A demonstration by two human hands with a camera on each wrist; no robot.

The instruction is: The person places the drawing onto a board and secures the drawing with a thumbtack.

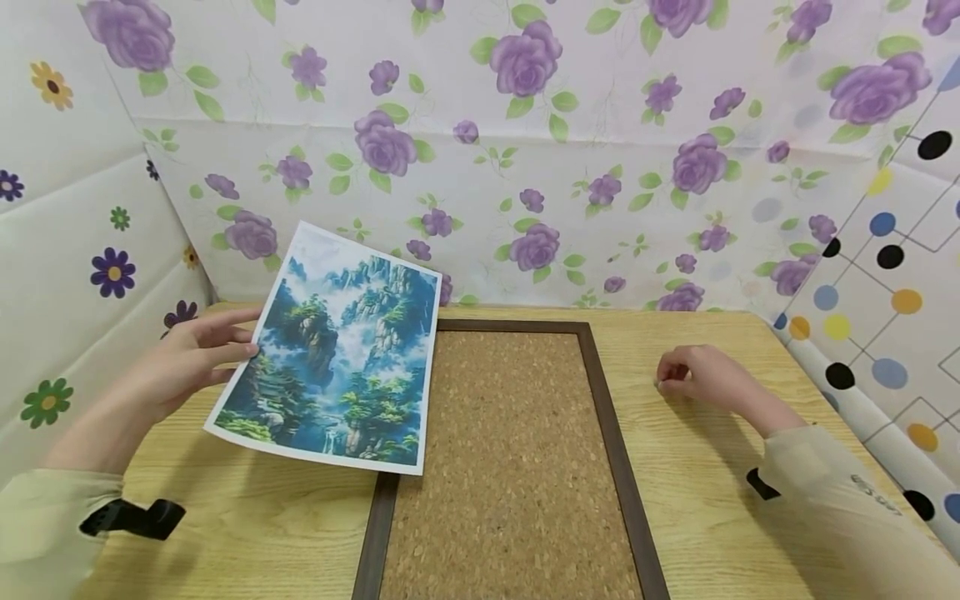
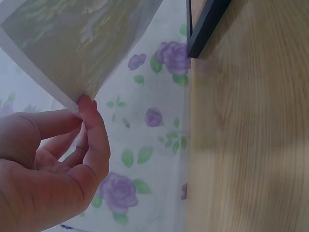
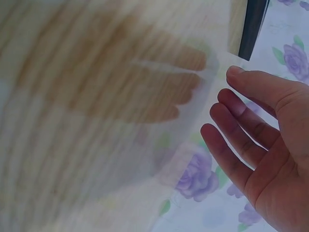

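A landscape print (image 1: 337,358) of misty mountains with a white border is raised above the table's left side, tilted. My left hand (image 1: 197,354) pinches its left edge; the left wrist view shows the print's corner (image 2: 60,82) between thumb and fingers. Just right of the print lies a cork board (image 1: 510,450) in a dark brown frame (image 1: 611,425), the print covering its upper left part. My right hand (image 1: 693,375) is low over the table to the right, fingers loosely bent. In the right wrist view its thumb and fingers (image 3: 236,145) stand apart with nothing discernible between them.
The light wood table (image 1: 262,517) runs back to a purple-flowered white cloth (image 1: 465,200). Flower-patterned cloth (image 1: 75,275) stands along the left, dotted cloth (image 1: 885,333) along the right. Both wrists wear black straps.
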